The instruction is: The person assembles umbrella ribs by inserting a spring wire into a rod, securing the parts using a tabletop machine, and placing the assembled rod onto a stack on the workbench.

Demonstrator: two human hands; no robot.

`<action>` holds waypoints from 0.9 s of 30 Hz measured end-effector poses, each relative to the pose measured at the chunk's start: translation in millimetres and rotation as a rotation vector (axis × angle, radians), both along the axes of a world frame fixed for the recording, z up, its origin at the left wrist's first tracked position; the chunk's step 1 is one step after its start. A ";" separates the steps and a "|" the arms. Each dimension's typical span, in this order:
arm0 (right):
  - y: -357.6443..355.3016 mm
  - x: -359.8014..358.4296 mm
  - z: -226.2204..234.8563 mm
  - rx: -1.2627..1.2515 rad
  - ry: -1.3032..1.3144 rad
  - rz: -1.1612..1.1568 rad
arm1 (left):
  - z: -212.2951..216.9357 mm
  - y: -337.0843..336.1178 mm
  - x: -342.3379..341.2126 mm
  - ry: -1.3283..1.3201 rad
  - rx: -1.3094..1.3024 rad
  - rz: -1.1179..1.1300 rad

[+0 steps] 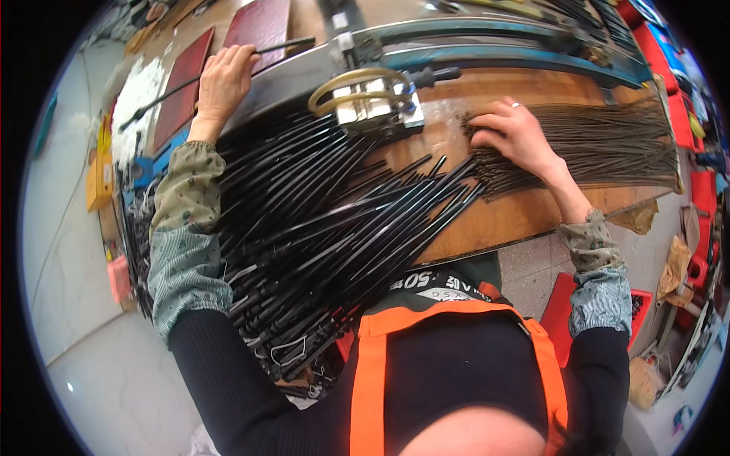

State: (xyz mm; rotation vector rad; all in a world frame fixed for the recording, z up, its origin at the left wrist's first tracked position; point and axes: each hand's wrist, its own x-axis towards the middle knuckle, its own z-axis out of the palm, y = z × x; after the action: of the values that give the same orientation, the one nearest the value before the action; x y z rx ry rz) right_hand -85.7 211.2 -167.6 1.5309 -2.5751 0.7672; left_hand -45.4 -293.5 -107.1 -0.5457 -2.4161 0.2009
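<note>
My left hand (226, 82) is closed around a long thin black rod (169, 93). The rod slants across the far left, over dark red boards, one end reaching right past a metal rail. On the right, my right hand (518, 138) hovers at the near ends of a spread of thin brown cables or wires (608, 148). Its fingers are bent and apart, and I see nothing between them; whether the fingertips touch the cables I cannot tell. Between my arms lies a large heap of black rods (334, 228), some sticking out over the wooden table (456, 235).
A metal fixture (372, 102) with a yellowish hose stands between my hands, beside a blue rail (502, 53) crossing the far side. Dark red boards (182, 91) lie at the far left. Red bins (703, 194) line the right, and a yellow box (99, 181) stands left.
</note>
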 end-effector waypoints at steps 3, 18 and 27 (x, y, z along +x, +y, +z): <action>-7.6 3.5 -1.3 -0.026 0.035 -0.028 | 0.2 37.6 27.8 0.227 -0.145 0.177; 2.7 17.6 5.5 -0.095 -0.386 -0.024 | -8.3 226.2 142.2 -0.818 0.335 -0.103; 6.2 39.2 6.2 -0.250 0.237 -0.048 | -21.1 225.1 143.1 -0.802 0.356 -0.042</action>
State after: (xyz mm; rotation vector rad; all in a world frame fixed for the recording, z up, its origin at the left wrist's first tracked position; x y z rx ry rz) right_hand -46.4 217.3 -161.4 1.3876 -2.2428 0.8120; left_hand 97.6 -68.4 -128.2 -0.5788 -3.0944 -0.5647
